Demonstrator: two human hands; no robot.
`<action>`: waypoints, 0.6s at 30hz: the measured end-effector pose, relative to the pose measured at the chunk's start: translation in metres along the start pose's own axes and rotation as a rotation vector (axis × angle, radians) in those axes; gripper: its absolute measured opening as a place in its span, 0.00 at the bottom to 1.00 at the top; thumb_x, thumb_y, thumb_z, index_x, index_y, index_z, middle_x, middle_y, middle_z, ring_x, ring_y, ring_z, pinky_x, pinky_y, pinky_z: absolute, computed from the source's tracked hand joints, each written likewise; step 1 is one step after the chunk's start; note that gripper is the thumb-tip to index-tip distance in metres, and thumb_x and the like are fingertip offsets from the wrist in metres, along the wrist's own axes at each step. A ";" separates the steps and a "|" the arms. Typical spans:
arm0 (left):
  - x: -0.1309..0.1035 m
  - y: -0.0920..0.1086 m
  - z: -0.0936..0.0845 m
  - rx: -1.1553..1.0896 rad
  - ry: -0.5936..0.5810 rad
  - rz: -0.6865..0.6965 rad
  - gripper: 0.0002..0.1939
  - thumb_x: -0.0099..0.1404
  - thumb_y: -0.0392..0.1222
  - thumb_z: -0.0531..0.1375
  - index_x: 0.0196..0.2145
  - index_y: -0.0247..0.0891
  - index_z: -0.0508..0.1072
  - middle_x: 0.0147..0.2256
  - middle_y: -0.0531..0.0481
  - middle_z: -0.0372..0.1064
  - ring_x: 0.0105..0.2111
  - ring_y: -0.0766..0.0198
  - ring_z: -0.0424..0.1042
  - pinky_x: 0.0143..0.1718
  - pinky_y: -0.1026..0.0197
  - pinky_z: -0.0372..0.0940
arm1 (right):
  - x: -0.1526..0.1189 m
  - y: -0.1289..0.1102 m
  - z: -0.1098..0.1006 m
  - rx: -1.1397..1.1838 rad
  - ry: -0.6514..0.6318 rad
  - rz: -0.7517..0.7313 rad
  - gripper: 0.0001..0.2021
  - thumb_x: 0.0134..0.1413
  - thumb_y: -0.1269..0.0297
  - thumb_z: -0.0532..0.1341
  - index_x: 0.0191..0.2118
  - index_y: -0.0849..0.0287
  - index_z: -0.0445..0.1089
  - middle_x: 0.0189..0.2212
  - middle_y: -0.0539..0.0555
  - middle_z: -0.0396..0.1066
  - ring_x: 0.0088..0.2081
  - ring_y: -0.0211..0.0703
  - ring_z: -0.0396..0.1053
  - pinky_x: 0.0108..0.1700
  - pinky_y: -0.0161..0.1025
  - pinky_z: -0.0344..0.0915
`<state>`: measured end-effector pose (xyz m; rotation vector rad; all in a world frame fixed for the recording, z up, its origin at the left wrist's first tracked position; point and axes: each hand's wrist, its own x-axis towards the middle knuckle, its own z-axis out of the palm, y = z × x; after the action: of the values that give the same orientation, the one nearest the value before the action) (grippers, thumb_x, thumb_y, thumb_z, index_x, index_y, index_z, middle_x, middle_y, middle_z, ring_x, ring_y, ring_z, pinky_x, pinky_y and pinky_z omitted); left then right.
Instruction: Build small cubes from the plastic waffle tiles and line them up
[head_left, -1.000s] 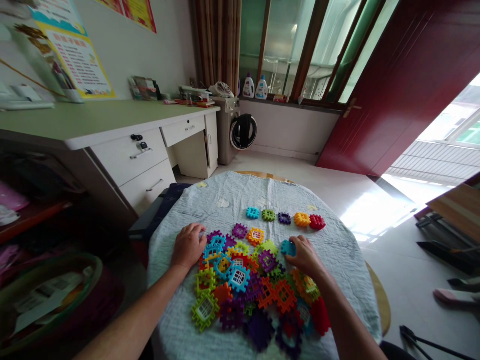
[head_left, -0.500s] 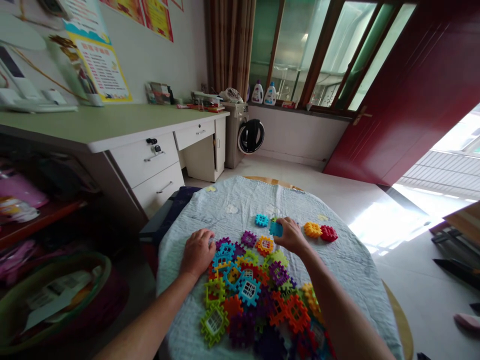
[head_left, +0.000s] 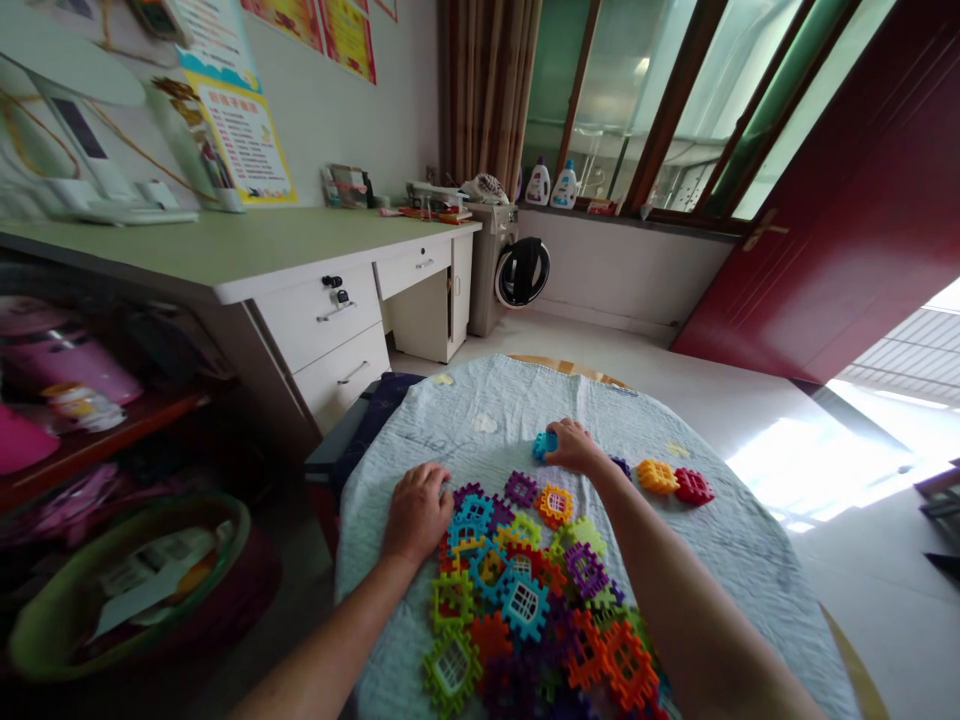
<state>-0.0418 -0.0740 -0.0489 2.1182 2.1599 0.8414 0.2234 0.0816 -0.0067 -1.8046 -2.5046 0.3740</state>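
A loose pile of toothed plastic building blocks (head_left: 525, 600), some with window grids, covers the near middle of the round table. My right hand (head_left: 576, 446) is beyond the pile with its fingers closed on a light blue building block (head_left: 543, 447), low over the cloth or on it. Its fingers partly hide that block. My left hand (head_left: 420, 510) lies on the cloth at the pile's left edge, fingers stretched and slightly bent, with nothing seen in it. To the right of my right wrist are a dark blue block (head_left: 620, 467), a yellow block (head_left: 657, 477) and a red block (head_left: 694, 487).
A pale cloth (head_left: 480, 395) covers the table. On the left stand a desk with drawers (head_left: 322, 345) and a basket (head_left: 244, 530) on the floor. A washing machine (head_left: 491, 265) with its door open stands at the back, and a red door (head_left: 817, 220) is at right.
My right hand has moved a little left with the light blue block, to where another light blue block lay. A dark blue block shows by my wrist. My left hand stays; the view has turned left.
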 end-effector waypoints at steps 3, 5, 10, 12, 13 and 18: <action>0.000 0.000 0.000 -0.001 0.000 -0.003 0.09 0.60 0.34 0.55 0.38 0.39 0.71 0.42 0.44 0.71 0.46 0.54 0.68 0.51 0.52 0.62 | 0.000 -0.001 0.004 -0.006 -0.018 0.001 0.27 0.43 0.57 0.67 0.52 0.58 0.69 0.50 0.61 0.66 0.51 0.55 0.62 0.46 0.42 0.54; 0.000 0.000 -0.001 -0.003 0.001 -0.002 0.09 0.60 0.34 0.55 0.38 0.39 0.71 0.42 0.44 0.71 0.46 0.55 0.68 0.51 0.52 0.62 | 0.000 -0.002 0.005 -0.002 -0.018 0.002 0.29 0.43 0.57 0.67 0.54 0.58 0.68 0.51 0.61 0.65 0.52 0.56 0.61 0.47 0.43 0.55; 0.000 0.000 -0.001 -0.001 -0.005 -0.003 0.09 0.60 0.35 0.54 0.38 0.38 0.71 0.43 0.44 0.71 0.46 0.54 0.68 0.51 0.52 0.62 | -0.005 -0.006 0.001 0.022 0.012 0.008 0.33 0.44 0.58 0.68 0.59 0.57 0.64 0.55 0.62 0.63 0.54 0.58 0.59 0.51 0.46 0.55; 0.000 0.000 -0.001 0.000 -0.011 -0.004 0.09 0.60 0.35 0.54 0.38 0.38 0.71 0.43 0.43 0.71 0.46 0.54 0.68 0.51 0.52 0.63 | -0.015 -0.004 -0.004 0.041 0.061 0.010 0.34 0.46 0.58 0.66 0.61 0.57 0.61 0.57 0.63 0.61 0.55 0.57 0.59 0.52 0.47 0.55; 0.000 0.000 -0.001 0.001 -0.012 -0.005 0.09 0.60 0.35 0.54 0.39 0.38 0.71 0.43 0.43 0.71 0.46 0.53 0.68 0.51 0.51 0.63 | -0.021 -0.002 -0.006 0.064 0.096 -0.001 0.33 0.47 0.59 0.65 0.61 0.58 0.61 0.57 0.63 0.61 0.55 0.56 0.60 0.53 0.47 0.56; 0.000 -0.001 0.000 0.012 -0.001 0.007 0.10 0.60 0.36 0.55 0.39 0.39 0.72 0.44 0.43 0.71 0.47 0.53 0.69 0.52 0.52 0.63 | -0.069 0.012 -0.001 0.270 0.156 -0.147 0.20 0.50 0.66 0.62 0.51 0.59 0.69 0.44 0.57 0.71 0.44 0.46 0.68 0.49 0.42 0.62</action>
<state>-0.0428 -0.0737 -0.0497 2.1330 2.1635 0.8300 0.2574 0.0209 -0.0007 -1.4811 -2.3317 0.5148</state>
